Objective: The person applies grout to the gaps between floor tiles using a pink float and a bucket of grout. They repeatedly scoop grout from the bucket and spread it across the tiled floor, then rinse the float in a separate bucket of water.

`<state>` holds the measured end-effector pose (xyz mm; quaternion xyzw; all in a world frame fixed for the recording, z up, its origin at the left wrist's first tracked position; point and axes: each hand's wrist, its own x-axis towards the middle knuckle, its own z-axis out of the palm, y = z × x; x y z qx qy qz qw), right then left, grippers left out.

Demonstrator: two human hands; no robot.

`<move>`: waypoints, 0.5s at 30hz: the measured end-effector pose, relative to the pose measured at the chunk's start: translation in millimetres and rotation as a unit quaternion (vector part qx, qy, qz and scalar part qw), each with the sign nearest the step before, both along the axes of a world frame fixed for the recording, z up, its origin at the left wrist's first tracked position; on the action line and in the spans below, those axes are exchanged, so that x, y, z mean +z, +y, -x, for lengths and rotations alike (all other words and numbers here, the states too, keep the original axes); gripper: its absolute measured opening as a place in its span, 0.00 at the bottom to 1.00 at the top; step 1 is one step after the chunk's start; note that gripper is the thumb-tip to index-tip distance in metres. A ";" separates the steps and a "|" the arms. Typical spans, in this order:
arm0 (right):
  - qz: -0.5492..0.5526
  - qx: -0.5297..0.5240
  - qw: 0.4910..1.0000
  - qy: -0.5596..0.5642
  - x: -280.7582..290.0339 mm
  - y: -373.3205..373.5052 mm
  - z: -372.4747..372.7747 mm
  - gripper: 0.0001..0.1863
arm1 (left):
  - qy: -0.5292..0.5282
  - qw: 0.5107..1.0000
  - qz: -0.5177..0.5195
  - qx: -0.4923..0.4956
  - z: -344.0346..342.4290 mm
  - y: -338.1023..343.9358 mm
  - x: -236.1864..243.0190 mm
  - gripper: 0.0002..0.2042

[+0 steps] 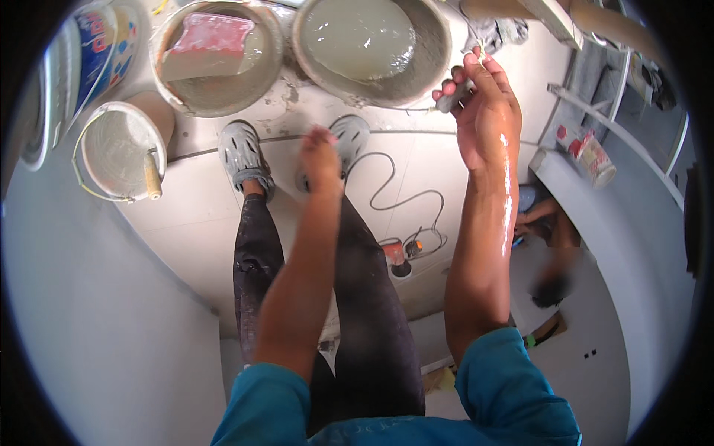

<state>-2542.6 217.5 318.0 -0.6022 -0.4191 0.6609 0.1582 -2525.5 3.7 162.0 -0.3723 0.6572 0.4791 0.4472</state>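
Note:
My right hand is raised at the upper right, its fingers closed round a small grey piece. Thumb and fingertip also pinch a thin pale yellowish strand. What the grey piece is, I cannot make out. In front of my legs, my left hand hangs above one grey clog; motion smears its fingers, and nothing shows clearly in them. Beyond my feet stands a round tub of greyish liquid. Beside it, another tub contains a red-and-grey slab in similar liquid.
At left, a bucket with a wooden-handled tool stands near a blue-and-white pail. A corded red power tool lies on the floor, its cable looping. Another person works beyond the ledge at right.

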 end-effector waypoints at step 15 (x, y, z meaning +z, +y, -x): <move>-0.061 -0.002 0.998 0.021 119.8 -80.3 16.1 0.18 | -0.053 0.905 -0.159 0.392 -107.3 91.0 78.4 0.25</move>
